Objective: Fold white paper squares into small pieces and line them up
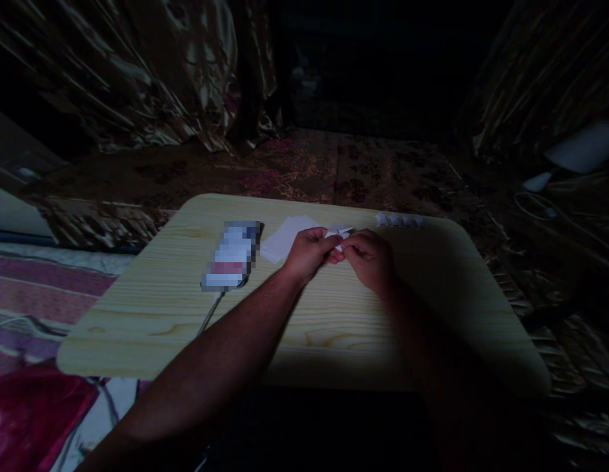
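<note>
Between both hands, above the far half of the wooden table [333,308], is a small folded piece of white paper [339,231]. My left hand [310,250] grips it from the left, thumb on top and fingertips beneath. From the right, my right hand [370,257] pinches its near edge with thumb and forefinger. Part of the paper is hidden behind the fingers. Just left of my left hand lies a fanned stack of white paper sheets [282,241]. Beyond my right hand, a row of several small folded paper pieces [400,221] lies near the table's far edge.
A phone [231,255] with a blurred screen lies left of the sheets, its cable [210,313] running toward the near edge. Patterned curtains [210,72] hang behind. A white lamp [584,147] stands at the right, and striped bedding [33,295] lies at the left.
</note>
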